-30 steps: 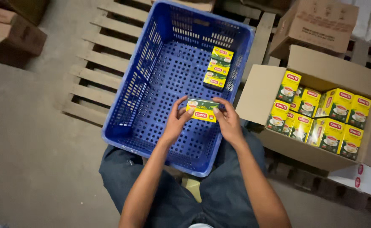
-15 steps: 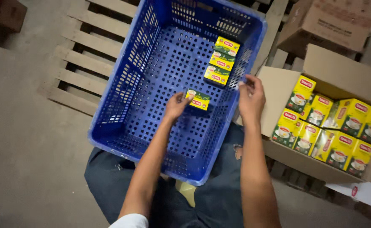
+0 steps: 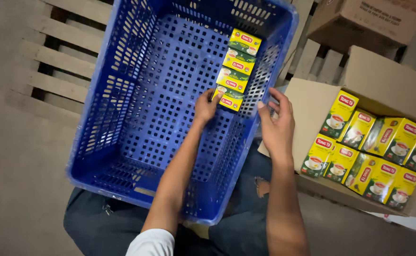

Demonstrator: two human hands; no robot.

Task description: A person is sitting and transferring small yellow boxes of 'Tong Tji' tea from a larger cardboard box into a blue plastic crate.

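- Over a blue plastic crate (image 3: 137,123) set on wooden pallets (image 3: 51,71), a seated person leans in; the head and most of the body are out of frame, with only the forearms, a white sleeve edge and dark jeans showing.
- Far crate corners are cut off by the top edge, and the cardboard box (image 3: 321,95) at right runs off the frame, so its full row of packs cannot be counted.
- Left hand (image 3: 205,106) is inside the crate, fingers curled onto the near end of a yellow-and-green tea box (image 3: 229,97); how firmly it grips is hard to tell.
- That tea box lies flat against the crate's right wall, nearest of a row of four, touching the next tea box (image 3: 232,79).
- Right hand (image 3: 276,125) hovers at the crate's right rim, fingers loosely spread, holding nothing.
- More tea boxes (image 3: 359,147) stand upright, packed close, in the open cardboard box just beside the crate.
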